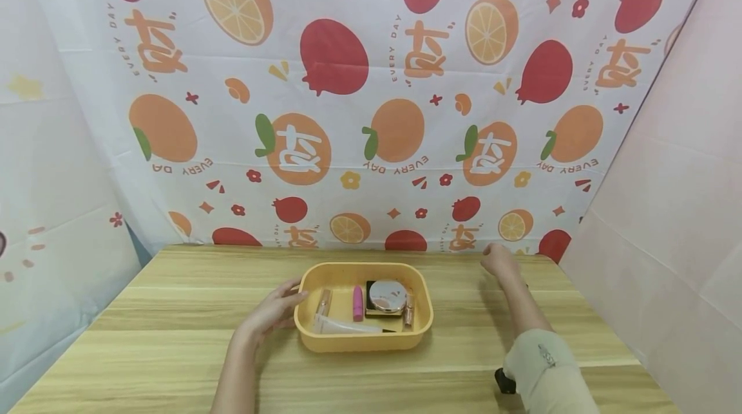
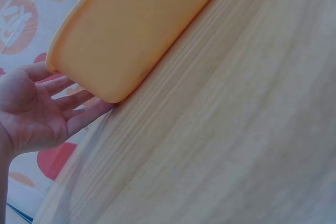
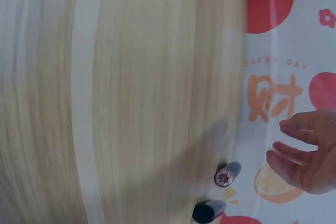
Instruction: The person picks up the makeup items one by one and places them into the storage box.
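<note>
In the head view, a yellow plastic basket (image 1: 365, 343) stands on the table. Inside it lie a pink tube (image 1: 357, 304), a round mirrored compact (image 1: 388, 296), a pale squeeze tube (image 1: 349, 326) and small slim cosmetic tubes. My left hand (image 1: 274, 311) holds its left end, thumb over the rim, fingers along the outer wall; the left wrist view shows those fingers nearly straight. Far to the right, my right hand (image 1: 500, 259) hovers near the table's back edge. Its fingers (image 3: 286, 166) are loosely bent with nothing between them in the right wrist view.
Two small upright containers stand below the right hand near the back edge: one with a pinkish top (image 3: 226, 174), one with a black top (image 3: 206, 212). A fruit-printed cloth (image 1: 359, 92) hangs behind the table (image 1: 191, 311). White sheets close off both sides.
</note>
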{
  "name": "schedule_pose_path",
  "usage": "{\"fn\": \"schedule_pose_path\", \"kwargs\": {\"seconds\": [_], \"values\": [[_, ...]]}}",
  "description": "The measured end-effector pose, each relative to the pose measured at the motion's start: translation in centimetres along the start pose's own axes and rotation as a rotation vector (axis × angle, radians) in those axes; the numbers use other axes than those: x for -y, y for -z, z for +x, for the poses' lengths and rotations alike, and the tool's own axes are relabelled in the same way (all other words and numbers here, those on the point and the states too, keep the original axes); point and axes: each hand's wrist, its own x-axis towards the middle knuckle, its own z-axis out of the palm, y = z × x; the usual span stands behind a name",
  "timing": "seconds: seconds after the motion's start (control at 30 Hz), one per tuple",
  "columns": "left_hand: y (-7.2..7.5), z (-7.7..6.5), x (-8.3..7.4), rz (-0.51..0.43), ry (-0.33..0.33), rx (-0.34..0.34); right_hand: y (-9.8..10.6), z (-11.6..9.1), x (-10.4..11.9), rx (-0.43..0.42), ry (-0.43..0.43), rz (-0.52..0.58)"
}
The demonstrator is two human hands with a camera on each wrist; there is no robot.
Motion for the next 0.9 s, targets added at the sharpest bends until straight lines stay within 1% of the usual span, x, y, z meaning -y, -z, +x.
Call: {"fn": "schedule_pose_path", "kwargs": {"seconds": [0.1,0.27,0.3,0.4,0.5,0.6,0.7,0.9], "values": [[0.0,0.0,0.0,-0.002,0.001,-0.001,-0.2,0.5,-0.6,-0.003,0.001,-0.009],[0.2,0.0,0.3,-0.007,-0.017,0.027,-0.7,1.1,-1.7,-0.035,0.017,-0.037],[0.3,0.1,0.4,0.004,-0.026,0.037,-0.8,1.2,-1.9,-0.042,0.017,-0.044],[0.5,0.3,0.6,0.022,-0.040,0.054,-1.2,1.2,-2.4,-0.062,0.022,-0.077],[0.5,0.3,0.6,0.034,-0.036,0.060,-1.5,1.0,-2.8,-0.080,0.031,-0.124],[0.4,0.2,0.3,0.009,-0.016,0.046,-1.8,0.8,-3.0,-0.096,0.041,-0.165],[0.1,0.1,0.1,-0.014,-0.002,0.020,-2.3,0.7,-3.3,-0.094,0.041,-0.177],[0.0,0.1,0.2,-0.015,0.011,-0.009,-3.3,0.5,-3.9,-0.102,0.075,-0.180]]}}
